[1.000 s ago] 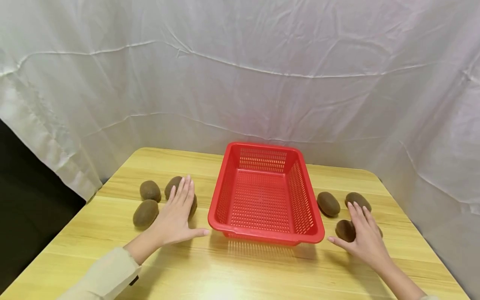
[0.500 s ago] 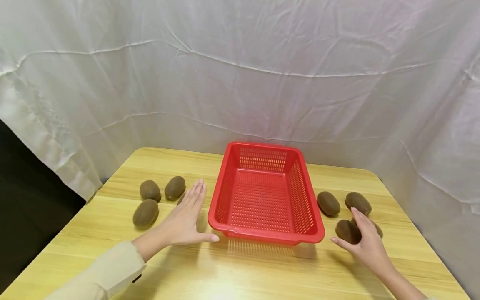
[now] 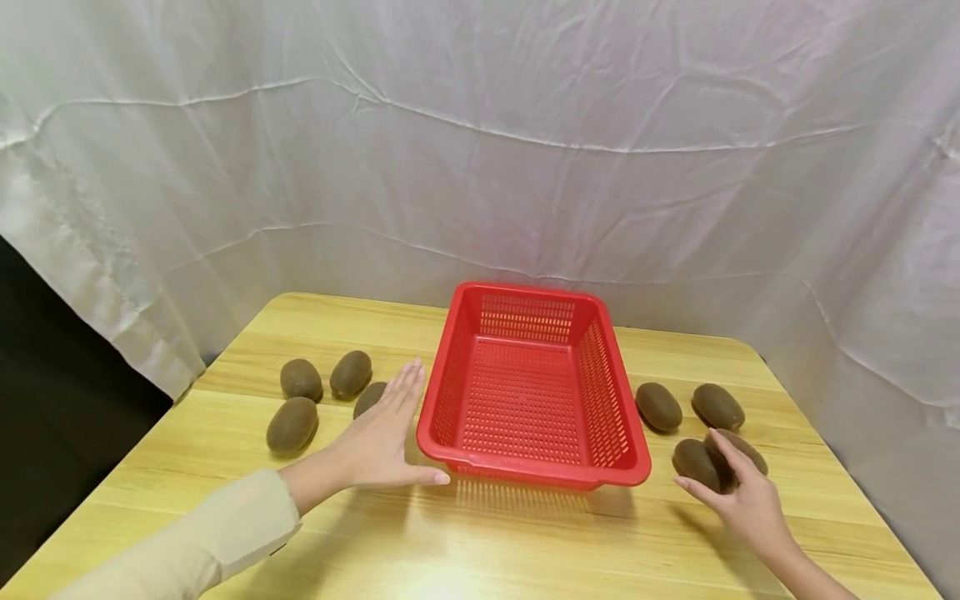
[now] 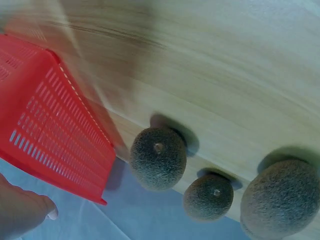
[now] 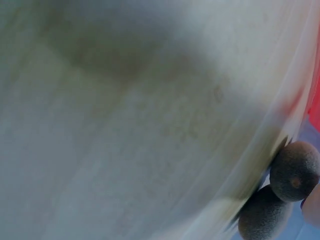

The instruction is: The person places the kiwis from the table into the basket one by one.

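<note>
In the head view my left hand [image 3: 378,446] hovers just left of the red plastic basket [image 3: 534,473], fingers straight and thumb spread toward its near corner. Behind its fingers a kiwi [image 3: 368,399] is partly covered. My right hand [image 3: 752,504] is right of the basket, thumb and index finger spread beside a brown kiwi [image 3: 694,462]. Another kiwi [image 3: 746,452] lies against that one, partly hidden by the fingers. The right wrist view shows a fingertip [image 5: 312,207] close to two touching kiwis [image 5: 295,171].
More kiwis lie on the wooden table [image 3: 480,550]: at left one kiwi [image 3: 350,374], a second kiwi [image 3: 300,380] and a third kiwi [image 3: 292,426]; at right one kiwi [image 3: 658,407] and another kiwi [image 3: 717,406]. A pale curtain [image 3: 525,167] hangs behind the table.
My left hand has moved right toward the basket, uncovering kiwis behind it. My right hand has drawn back slightly toward me, its fingers closer in around the near kiwi.
</note>
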`<state>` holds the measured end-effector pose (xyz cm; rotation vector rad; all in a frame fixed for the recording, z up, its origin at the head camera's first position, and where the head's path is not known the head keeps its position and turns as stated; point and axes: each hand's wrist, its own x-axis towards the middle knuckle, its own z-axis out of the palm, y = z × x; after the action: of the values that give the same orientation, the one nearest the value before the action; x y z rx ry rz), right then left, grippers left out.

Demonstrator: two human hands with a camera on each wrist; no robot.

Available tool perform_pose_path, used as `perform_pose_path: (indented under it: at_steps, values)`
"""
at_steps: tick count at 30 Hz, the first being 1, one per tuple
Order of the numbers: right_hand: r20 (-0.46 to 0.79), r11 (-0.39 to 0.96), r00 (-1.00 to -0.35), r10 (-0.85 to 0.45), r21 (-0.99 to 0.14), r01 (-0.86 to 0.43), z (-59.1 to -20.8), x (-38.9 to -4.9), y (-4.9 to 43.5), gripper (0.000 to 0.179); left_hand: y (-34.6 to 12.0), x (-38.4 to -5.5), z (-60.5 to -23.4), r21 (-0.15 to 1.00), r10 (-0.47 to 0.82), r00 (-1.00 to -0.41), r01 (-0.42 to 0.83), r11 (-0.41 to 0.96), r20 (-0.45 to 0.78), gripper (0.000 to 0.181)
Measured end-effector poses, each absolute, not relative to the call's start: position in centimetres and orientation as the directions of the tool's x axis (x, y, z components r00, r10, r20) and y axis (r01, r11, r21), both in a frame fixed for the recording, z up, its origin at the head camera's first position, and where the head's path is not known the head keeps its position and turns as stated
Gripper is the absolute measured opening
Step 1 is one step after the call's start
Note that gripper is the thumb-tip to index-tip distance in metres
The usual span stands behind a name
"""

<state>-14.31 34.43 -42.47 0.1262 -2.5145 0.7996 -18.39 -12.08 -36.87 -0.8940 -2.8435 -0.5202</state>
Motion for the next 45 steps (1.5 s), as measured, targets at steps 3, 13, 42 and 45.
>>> perform_pose_path:
  at_steps: [3, 13, 42, 45]
  values:
    - [0.451, 0.824, -0.888, 0.093, -0.536, -0.186, -42.5, -14.2, 34.5, 0.078, -11.9, -18.5, -36.8, 0.294, 0.537, -0.814, 0.581, 0.759, 0.223, 0.125]
    - [0.428, 0.842, -0.895, 0.126, -0.523, -0.131, -42.8, -13.8, 35.0, 0.073, -11.4, -18.9, -36.9, 0.287, 0.536, -0.814, 0.581, 0.761, 0.226, 0.125]
    - [0.515, 0.881, -0.848, 0.129, -0.452, -0.141, -43.6, -13.7, 35.0, 0.052, -10.7, -19.6, -36.8, 0.202, 0.541, -0.815, 0.577, 0.791, 0.21, 0.121]
    - [0.529, 0.871, -0.841, 0.118, -0.462, -0.169, -43.7, -13.8, 35.0, 0.053, -10.6, -19.6, -36.7, 0.211, 0.541, -0.816, 0.576, 0.79, 0.203, 0.12]
